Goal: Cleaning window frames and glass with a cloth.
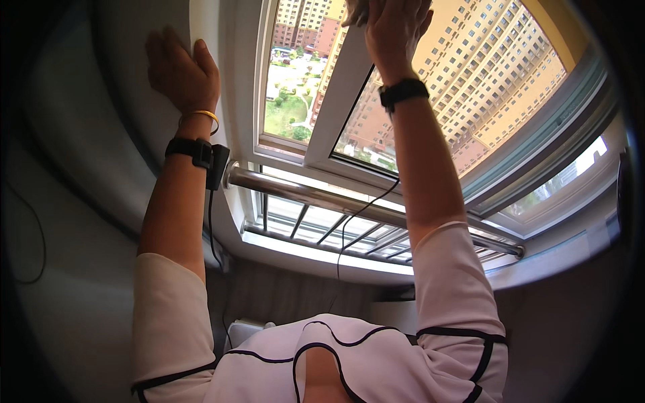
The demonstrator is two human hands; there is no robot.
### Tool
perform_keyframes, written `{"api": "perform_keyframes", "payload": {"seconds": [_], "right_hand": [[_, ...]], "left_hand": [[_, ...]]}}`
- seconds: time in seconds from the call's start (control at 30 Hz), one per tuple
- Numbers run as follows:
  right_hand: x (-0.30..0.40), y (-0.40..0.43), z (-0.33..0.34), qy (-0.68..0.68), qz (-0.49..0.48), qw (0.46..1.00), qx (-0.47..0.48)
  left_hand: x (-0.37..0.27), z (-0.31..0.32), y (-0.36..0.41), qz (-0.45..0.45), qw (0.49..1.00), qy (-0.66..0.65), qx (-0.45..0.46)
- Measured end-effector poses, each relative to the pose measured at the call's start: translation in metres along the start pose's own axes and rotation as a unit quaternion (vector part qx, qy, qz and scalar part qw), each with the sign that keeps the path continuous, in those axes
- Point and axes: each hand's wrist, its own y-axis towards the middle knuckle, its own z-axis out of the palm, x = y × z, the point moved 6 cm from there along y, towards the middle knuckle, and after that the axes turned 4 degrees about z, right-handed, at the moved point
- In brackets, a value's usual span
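High on the window, my right hand [398, 38] grips a greyish-brown cloth [356, 12], which the frame's top edge cuts off. The cloth is at the white frame [338, 90] between two panes, and part of it is hidden behind my fingers. My left hand [184, 75] is spread at the wall [201, 15] left of the window, thumb apart from the fingers and nothing in it. Whether its palm touches the wall I cannot tell. Tall apartment buildings [484, 65] show through the glass.
A metal rail [312, 194] with bars below crosses in front of the lower window. A black adapter [217, 166] with a hanging cord is by my left wrist. Another thin black cable [344, 226] runs over the rail. A white object [244, 330] stands low, near my body.
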Motion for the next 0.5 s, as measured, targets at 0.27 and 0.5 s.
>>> {"api": "perform_keyframes", "payload": {"seconds": [0.27, 0.5], "right_hand": [[-0.027, -0.315, 0.027, -0.091, -0.042, 0.921, 0.376], [-0.026, -0.276, 0.013, 0.011, 0.030, 0.919, 0.392]], "left_hand": [[0.000, 0.013, -0.004, -0.036, 0.999, 0.013, 0.027], [-0.002, 0.007, -0.010, -0.055, 0.997, 0.003, 0.049]]}}
